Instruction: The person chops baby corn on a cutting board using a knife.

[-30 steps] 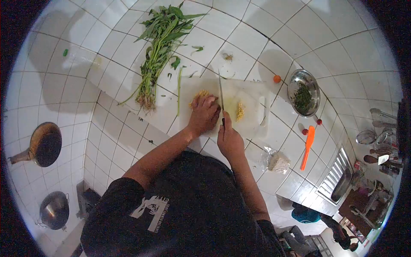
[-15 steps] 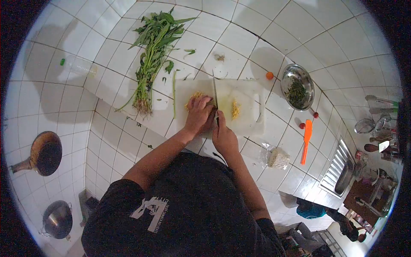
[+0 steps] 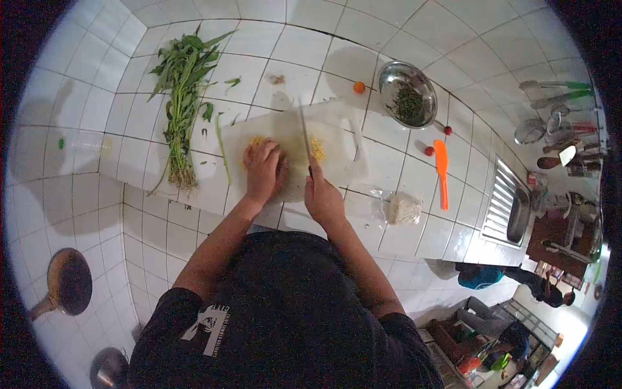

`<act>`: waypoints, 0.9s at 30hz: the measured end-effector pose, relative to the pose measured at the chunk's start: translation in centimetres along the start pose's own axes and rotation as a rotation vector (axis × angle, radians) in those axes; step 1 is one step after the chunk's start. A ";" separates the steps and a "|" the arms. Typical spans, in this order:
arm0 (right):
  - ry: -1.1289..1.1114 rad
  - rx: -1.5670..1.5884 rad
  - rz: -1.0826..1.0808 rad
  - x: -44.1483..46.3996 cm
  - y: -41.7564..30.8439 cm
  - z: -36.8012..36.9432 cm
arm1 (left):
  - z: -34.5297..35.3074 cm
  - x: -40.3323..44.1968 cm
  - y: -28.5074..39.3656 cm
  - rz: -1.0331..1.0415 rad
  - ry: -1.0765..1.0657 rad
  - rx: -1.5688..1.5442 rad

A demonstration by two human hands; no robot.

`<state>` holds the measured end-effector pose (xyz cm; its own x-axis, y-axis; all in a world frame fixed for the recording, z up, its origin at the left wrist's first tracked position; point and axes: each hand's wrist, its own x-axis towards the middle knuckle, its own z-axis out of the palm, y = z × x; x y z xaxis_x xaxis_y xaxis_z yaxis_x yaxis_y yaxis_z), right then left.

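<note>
My right hand [image 3: 324, 200] is closed around the handle of a kitchen knife [image 3: 303, 131], its blade pointing away from me over a pale cutting board [image 3: 352, 174]. Small yellow pieces [image 3: 317, 150] lie on the board just right of the blade. More yellow bits [image 3: 256, 140] show at the fingertips of my left hand [image 3: 264, 170], which is curled down on the board, left of the knife and apart from it. Whatever is under those fingers is hidden.
Leafy greens with roots [image 3: 183, 110] lie to the left, beside a loose stem [image 3: 222, 142]. On the right are a steel bowl [image 3: 426, 81] with chopped greens, an orange fruit [image 3: 359, 87], two red ones [image 3: 429, 151], an orange spatula [image 3: 442, 172] and a bagged pale block [image 3: 405, 209].
My view has shifted, so the counter appears further left. The knife has moved right, away from my left hand to the yellow pieces, leaving a gap between the hands.
</note>
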<state>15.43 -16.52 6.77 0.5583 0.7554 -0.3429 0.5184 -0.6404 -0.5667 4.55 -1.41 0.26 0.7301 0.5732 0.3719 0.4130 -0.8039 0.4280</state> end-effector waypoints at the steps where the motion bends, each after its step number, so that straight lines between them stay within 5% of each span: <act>1: -0.021 0.021 -0.053 0.0 -0.2 0.0 | 0.2 0.0 0.1 0.003 -0.002 -0.002; 13: -0.110 0.014 -0.167 -0.2 -3.3 -1.2 | 0.3 -0.3 -0.2 -0.118 0.053 -0.006; 15: -0.209 -0.037 -0.045 -0.3 -4.2 -2.1 | 0.1 -0.4 -0.2 -0.150 0.061 -0.087; 27: -0.129 0.032 -0.092 -0.7 -3.3 -1.3 | 0.5 -0.4 -0.2 -0.195 0.135 -0.070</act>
<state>14.16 -15.15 9.85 0.4206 0.8237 -0.3802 0.5419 -0.5643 -0.6229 4.50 -1.53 -0.41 0.5592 0.7362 0.3813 0.4965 -0.6657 0.5571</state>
